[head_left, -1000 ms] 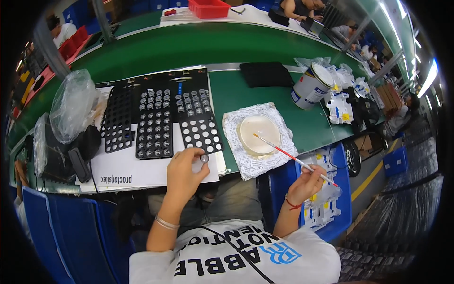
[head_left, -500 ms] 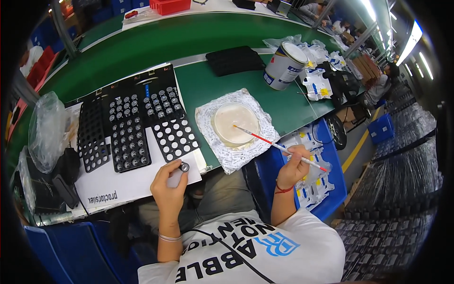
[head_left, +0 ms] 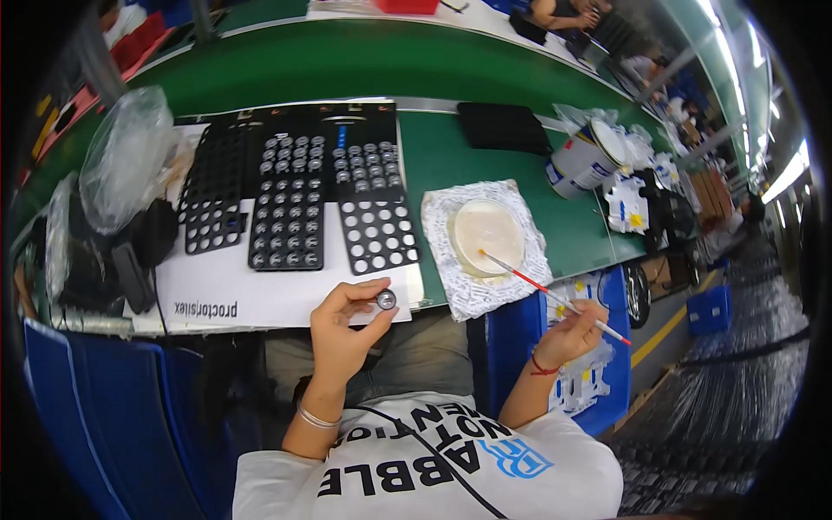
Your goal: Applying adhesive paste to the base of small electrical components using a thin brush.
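Observation:
Between the thumb and fingers of my left hand (head_left: 347, 328) is a small round dark part with a shiny centre (head_left: 386, 300). My right hand (head_left: 572, 334) grips a thin paintbrush (head_left: 543, 289) with a red and white handle. The bristle tip touches the cream-coloured contents of a round shallow dish (head_left: 472, 270). That dish rests on a crumpled printed white sheet (head_left: 511, 299). Left of it, black trays with round holes lie in rows: the right-hand tray (head_left: 354, 250) and middle tray (head_left: 258, 251) hold many small round metallic parts, and another tray (head_left: 198, 186) lies farther left.
A paint tin (head_left: 582, 162) stands at the back right of the green table (head_left: 572, 225). Near it lie a black pad (head_left: 503, 127) and white plastic parts (head_left: 626, 201). A clear plastic bag (head_left: 128, 160) is at the left. Below the right edge sits a blue bin (head_left: 615, 390). Other people work beyond.
The view has shifted, so the table contents appear farther right. My left hand has turned the small round part so its face shows more. The brush tip stays in the dish.

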